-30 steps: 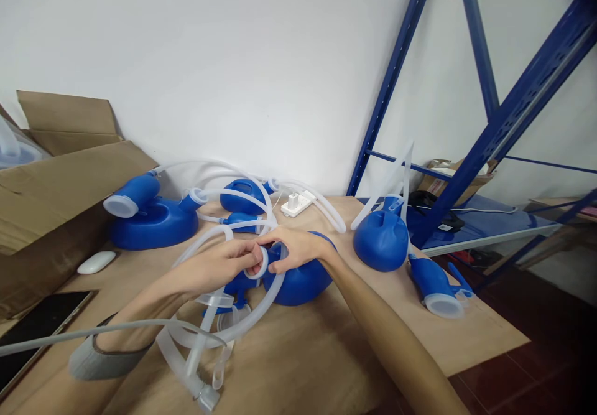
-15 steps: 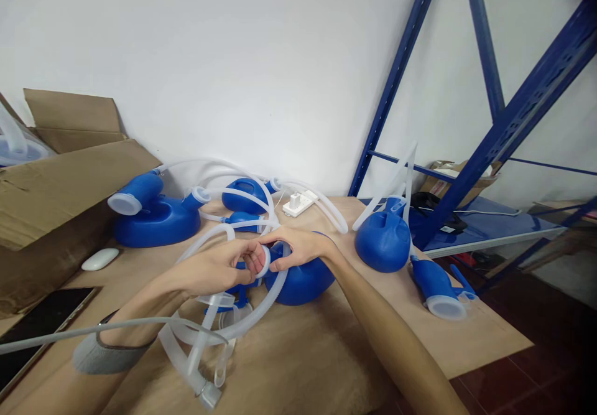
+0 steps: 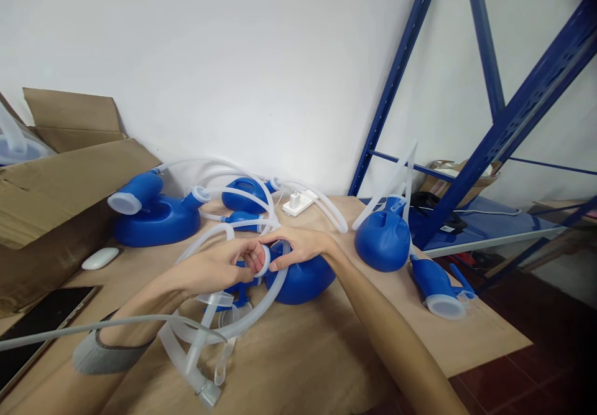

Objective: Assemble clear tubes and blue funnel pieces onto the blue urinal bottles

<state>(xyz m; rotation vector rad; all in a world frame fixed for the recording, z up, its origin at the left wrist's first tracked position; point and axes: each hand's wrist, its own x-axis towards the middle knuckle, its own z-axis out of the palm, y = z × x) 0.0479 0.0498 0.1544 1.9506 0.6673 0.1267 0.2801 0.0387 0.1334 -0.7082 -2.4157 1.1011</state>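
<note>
Near the middle of the table lies a round blue plastic bottle (image 3: 303, 283) with a white ring-shaped cap (image 3: 265, 261) at its mouth. My left hand (image 3: 228, 264) is closed on the cap, its fingers curled at the rim. From above, my right hand (image 3: 298, 246) wraps the bottle's neck, thumb and fingers bent around it; its grip is partly hidden. A translucent hose (image 3: 261, 312) passes under my right hand and curves down to the left. Below my left hand lie more blue parts and a clear tube with a grey end fitting (image 3: 208, 394).
Several more blue bottles with hoses stand around, one at the left (image 3: 158, 222) and one at the right (image 3: 382, 241). Also here are a cardboard box (image 3: 69, 185), a white mouse (image 3: 100, 258), a phone (image 3: 41, 325), a power strip (image 3: 300, 203), a grey cable (image 3: 140, 321) and a blue shelf (image 3: 494, 222).
Almost nothing differs. My hands keep their places on the cap and bottle, with the bottle shifted very slightly.
</note>
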